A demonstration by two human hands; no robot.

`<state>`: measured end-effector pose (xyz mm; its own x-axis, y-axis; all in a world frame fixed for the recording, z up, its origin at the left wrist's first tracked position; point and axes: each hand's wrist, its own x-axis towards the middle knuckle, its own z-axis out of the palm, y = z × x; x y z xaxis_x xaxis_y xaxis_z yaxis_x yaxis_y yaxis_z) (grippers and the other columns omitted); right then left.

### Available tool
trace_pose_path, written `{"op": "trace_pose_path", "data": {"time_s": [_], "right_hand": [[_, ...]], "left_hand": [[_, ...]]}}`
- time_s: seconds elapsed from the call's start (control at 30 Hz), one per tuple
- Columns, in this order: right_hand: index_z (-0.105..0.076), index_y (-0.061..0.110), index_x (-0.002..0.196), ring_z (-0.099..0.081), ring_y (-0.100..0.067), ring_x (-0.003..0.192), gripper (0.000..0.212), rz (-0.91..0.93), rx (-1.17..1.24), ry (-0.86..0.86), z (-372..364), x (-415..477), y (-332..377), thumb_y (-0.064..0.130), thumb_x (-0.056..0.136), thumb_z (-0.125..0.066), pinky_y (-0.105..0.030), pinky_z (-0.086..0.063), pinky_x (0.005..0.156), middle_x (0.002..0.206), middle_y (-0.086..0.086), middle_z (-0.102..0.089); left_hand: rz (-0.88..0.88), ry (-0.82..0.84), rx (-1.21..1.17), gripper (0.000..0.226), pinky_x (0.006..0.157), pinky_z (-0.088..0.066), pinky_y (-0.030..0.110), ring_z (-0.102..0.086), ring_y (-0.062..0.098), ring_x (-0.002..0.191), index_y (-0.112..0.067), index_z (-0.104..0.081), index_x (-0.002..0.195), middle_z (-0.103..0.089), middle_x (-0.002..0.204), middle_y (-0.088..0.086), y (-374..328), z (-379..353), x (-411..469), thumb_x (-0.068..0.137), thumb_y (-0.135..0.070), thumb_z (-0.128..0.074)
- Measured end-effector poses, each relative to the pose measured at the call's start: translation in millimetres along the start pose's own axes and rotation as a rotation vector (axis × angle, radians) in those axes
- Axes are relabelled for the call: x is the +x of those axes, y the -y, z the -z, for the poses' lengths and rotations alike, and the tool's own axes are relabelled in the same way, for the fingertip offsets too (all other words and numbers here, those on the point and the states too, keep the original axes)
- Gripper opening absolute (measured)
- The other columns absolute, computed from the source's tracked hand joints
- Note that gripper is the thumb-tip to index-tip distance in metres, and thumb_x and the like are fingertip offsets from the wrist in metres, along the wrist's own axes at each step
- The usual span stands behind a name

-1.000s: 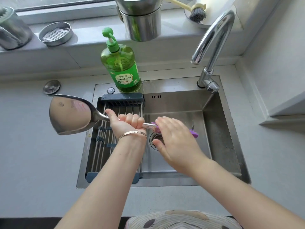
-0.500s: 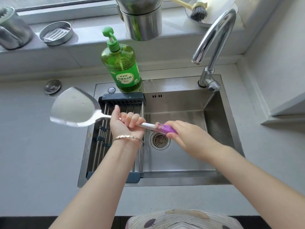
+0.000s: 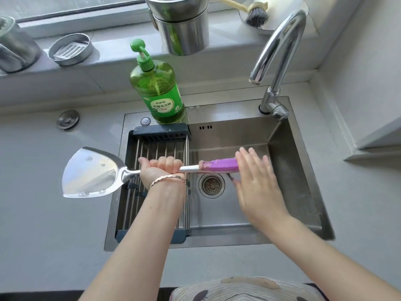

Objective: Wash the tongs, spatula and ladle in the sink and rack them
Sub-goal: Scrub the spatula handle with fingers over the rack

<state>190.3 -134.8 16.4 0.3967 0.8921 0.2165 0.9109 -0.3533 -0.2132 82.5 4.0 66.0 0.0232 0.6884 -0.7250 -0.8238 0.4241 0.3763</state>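
Observation:
My left hand [image 3: 161, 170] is shut around the metal shaft of a steel spatula [image 3: 93, 172], held level over the sink's left side. Its wide wet blade sticks out left over the counter, and its purple handle [image 3: 219, 165] points right above the drain. My right hand [image 3: 256, 183] is at the end of the purple handle with fingers spread and straight, touching or just beside the tip, not wrapped around it. The dark-framed wire drying rack [image 3: 160, 135] spans the left part of the steel sink [image 3: 288, 170]. No tongs or ladle are visible.
A green dish soap pump bottle [image 3: 158, 88] stands behind the sink, with the curved chrome faucet [image 3: 277, 53] at the back right and no water running. The window ledge carries steel pots [image 3: 182, 29], a dish brush [image 3: 256, 15] and a small strainer tin [image 3: 70, 48]. Grey counter surrounds the sink.
My right hand has slid along the purple handle to its end and opened its fingers. The spatula has levelled out, its blade turning flatter toward me; my left hand keeps its grip.

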Motion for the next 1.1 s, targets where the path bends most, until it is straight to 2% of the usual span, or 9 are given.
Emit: {"op": "trace_pose_path", "data": {"time_s": [0.2,0.37,0.5,0.6,0.73,0.83,0.9,1.03,1.1], "right_hand": [[-0.034,0.001,0.132,-0.042,-0.03,0.13,0.054,0.17,0.025,0.054,-3.4,1.2,24.5,0.028,0.085,-0.036,-0.04,-0.017,0.11,0.136,-0.017,-0.051],[-0.041,-0.003,0.13,-0.048,-0.034,0.126,0.054,0.043,0.049,0.05,1.2,5.9,12.8,0.027,0.086,-0.036,-0.04,-0.02,0.108,0.134,-0.02,-0.052],[-0.039,0.0,0.13,-0.048,-0.029,0.126,0.051,0.22,0.097,0.031,-3.5,2.2,25.7,0.023,0.085,-0.039,-0.039,-0.021,0.109,0.134,-0.017,-0.053],[-0.046,-0.001,0.129,-0.052,-0.031,0.123,0.05,0.137,0.037,0.041,-3.7,9.8,0.9,0.021,0.085,-0.038,-0.039,-0.026,0.107,0.132,-0.018,-0.055],[-0.047,0.001,0.123,-0.058,-0.029,0.115,0.048,0.163,0.061,0.028,-7.3,10.5,17.0,0.019,0.079,-0.049,-0.038,-0.029,0.103,0.121,-0.015,-0.062],[-0.061,0.003,0.113,-0.064,-0.026,0.095,0.037,0.243,0.209,0.012,-3.8,18.5,6.8,0.02,0.081,-0.053,-0.031,-0.036,0.089,0.103,-0.009,-0.069],[-0.065,0.003,0.11,-0.065,-0.029,0.084,0.039,0.235,0.232,0.099,3.4,24.7,-9.8,0.026,0.084,-0.047,-0.028,-0.037,0.08,0.096,-0.009,-0.069],[-0.059,0.018,0.118,-0.058,-0.019,0.099,0.028,0.103,0.561,0.533,18.5,30.0,-29.0,0.026,0.096,-0.046,-0.026,-0.038,0.083,0.107,-0.001,-0.065],[-0.061,0.02,0.118,-0.058,-0.015,0.1,0.026,-0.005,0.723,0.564,15.8,28.2,-35.7,0.024,0.096,-0.046,-0.021,-0.04,0.083,0.107,0.005,-0.066]], "left_hand": [[0.004,-0.019,0.045,0.068,0.034,-0.012,0.01,-0.013,0.01,0.024,-0.017,-0.019,0.035,-0.016,0.03,-0.006,5.6,-0.5,-1.2,0.097,-0.043,-0.034],[-0.021,-0.046,0.026,0.07,0.034,-0.013,0.012,-0.014,0.01,0.025,-0.017,-0.02,0.034,-0.016,0.031,-0.005,0.6,-0.4,0.1,0.097,-0.042,-0.035],[-0.014,-0.087,0.031,0.066,0.035,-0.013,0.01,-0.014,0.011,0.024,-0.017,-0.019,0.037,-0.016,0.03,-0.006,4.6,-1.6,-1.2,0.097,-0.042,-0.036],[-0.031,-0.112,0.02,0.067,0.034,-0.014,0.012,-0.014,0.01,0.025,-0.017,-0.019,0.037,-0.017,0.03,-0.006,-1.8,1.9,2.0,0.097,-0.042,-0.036],[-0.019,-0.126,0.062,0.064,0.034,-0.014,0.012,-0.014,0.01,0.025,-0.017,-0.018,0.041,-0.016,0.03,-0.006,5.1,0.1,-1.3,0.096,-0.043,-0.036],[0.021,-0.11,0.089,0.059,0.034,-0.013,0.012,-0.014,0.01,0.025,-0.017,-0.017,0.046,-0.016,0.03,-0.006,6.6,-1.2,-2.8,0.096,-0.04,-0.037],[0.081,-0.035,0.111,0.058,0.034,-0.015,0.014,-0.016,0.009,0.025,-0.018,-0.02,0.044,-0.018,0.031,-0.007,4.7,-0.3,-3.3,0.096,-0.034,-0.04],[0.138,0.16,0.202,0.057,0.034,-0.022,0.015,-0.023,0.008,0.025,-0.018,-0.026,0.038,-0.022,0.031,-0.008,2.8,5.5,-5.3,0.088,-0.028,-0.05],[0.138,0.203,0.18,0.061,0.034,-0.021,0.015,-0.021,0.008,0.025,-0.019,-0.025,0.034,-0.021,0.029,-0.007,2.9,9.1,-3.9,0.089,-0.034,-0.049]]}}
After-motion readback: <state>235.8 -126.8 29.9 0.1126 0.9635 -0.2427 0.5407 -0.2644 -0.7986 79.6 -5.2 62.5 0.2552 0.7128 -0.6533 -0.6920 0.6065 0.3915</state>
